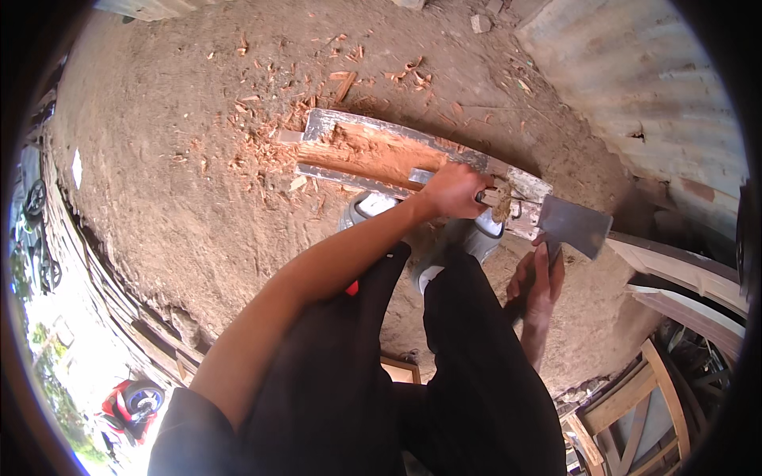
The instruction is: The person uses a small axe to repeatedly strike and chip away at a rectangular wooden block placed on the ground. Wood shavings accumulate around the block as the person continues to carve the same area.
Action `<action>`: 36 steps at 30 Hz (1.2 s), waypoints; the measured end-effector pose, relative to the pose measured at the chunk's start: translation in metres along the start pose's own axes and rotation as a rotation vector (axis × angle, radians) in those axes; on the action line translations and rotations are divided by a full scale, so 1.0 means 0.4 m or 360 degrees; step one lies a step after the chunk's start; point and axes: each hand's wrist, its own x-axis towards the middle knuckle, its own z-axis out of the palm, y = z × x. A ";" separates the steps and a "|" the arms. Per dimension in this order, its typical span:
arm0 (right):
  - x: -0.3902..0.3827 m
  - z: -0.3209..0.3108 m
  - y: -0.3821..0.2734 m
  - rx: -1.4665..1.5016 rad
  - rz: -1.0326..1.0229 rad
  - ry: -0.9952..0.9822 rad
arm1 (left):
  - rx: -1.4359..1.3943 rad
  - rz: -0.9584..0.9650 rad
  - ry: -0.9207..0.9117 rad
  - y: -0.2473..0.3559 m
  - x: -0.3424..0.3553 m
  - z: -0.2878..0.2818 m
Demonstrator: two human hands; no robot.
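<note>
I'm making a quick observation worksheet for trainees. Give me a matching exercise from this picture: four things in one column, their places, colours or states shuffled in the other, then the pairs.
Column one
1. Left hand
2. Right hand
3. Wood shavings
4. Motorcycle at lower left

Column two
A. Scattered over the bare ground
B. Partly red
C. On the handle of a broad-headed grey tool
D. Around a chisel-like tool, over the hollowed wooden piece

Pairs: 1-D, 2-C, 3-A, 4-B
</note>
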 end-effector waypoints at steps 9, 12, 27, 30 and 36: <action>0.045 -0.008 -0.017 -0.0178 0.0061 -0.0031 | 0.0069 -0.0010 -0.0072 -0.012 -0.013 -0.008; 0.042 0.018 0.040 -0.0093 -0.0125 -0.0043 | 0.0065 -0.0044 -0.0061 -0.008 0.009 -0.019; 0.058 0.036 0.004 -0.0190 0.0066 -0.0114 | 0.0115 -0.0057 0.0101 -0.035 -0.023 -0.031; 0.057 0.051 0.060 -0.0183 0.0080 -0.0198 | 0.0191 -0.0145 0.0085 -0.037 -0.016 -0.035; 0.101 0.015 0.011 -0.0710 -0.0038 -0.0386 | 0.0314 -0.0153 0.0010 -0.042 -0.030 -0.047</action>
